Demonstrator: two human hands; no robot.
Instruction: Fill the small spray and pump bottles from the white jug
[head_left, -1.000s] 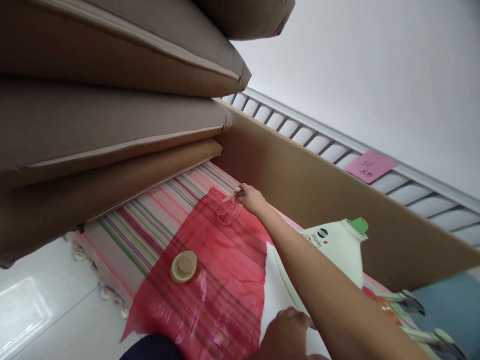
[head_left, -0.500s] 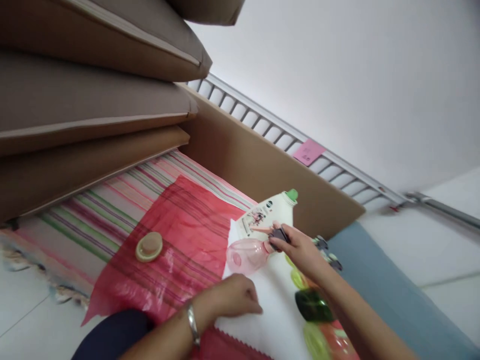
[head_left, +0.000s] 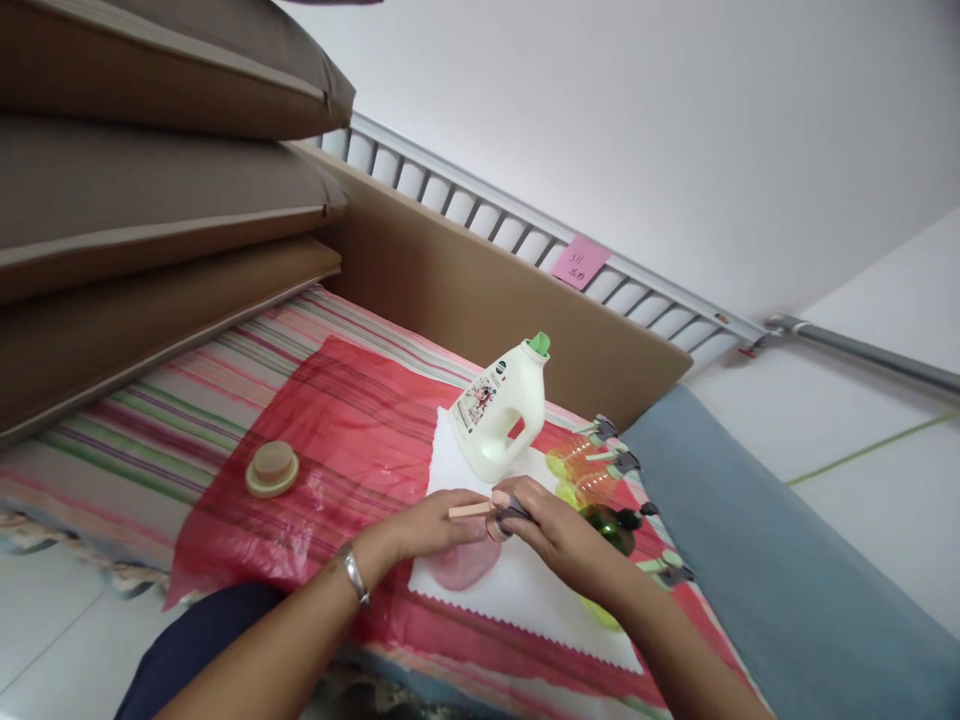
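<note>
My right hand (head_left: 551, 525) grips the dark sprayer head of a small pink spray bottle (head_left: 466, 562) that lies over a white cloth (head_left: 517, 590). My left hand (head_left: 427, 525) closes on the same bottle, its fingers at the neck beside the pale trigger. Both hands meet just in front of a white jug with a green cap (head_left: 501, 405), which stands upright on the cloth. A silver bracelet is on my left wrist.
A red plastic sheet (head_left: 330, 440) covers a striped mat (head_left: 187, 400); a round tan-and-green lid (head_left: 271, 468) sits on it at left. Several coloured spray bottles (head_left: 600, 470) lie right of the jug. Brown cushions (head_left: 150, 200) stack at left, a cardboard panel (head_left: 465, 290) behind, blue mat (head_left: 750, 580) right.
My right hand reached to the far end of the red sheet, picked up the pink spray bottle and brought it back over the white cloth. My left hand rose from the cloth onto the bottle.
</note>
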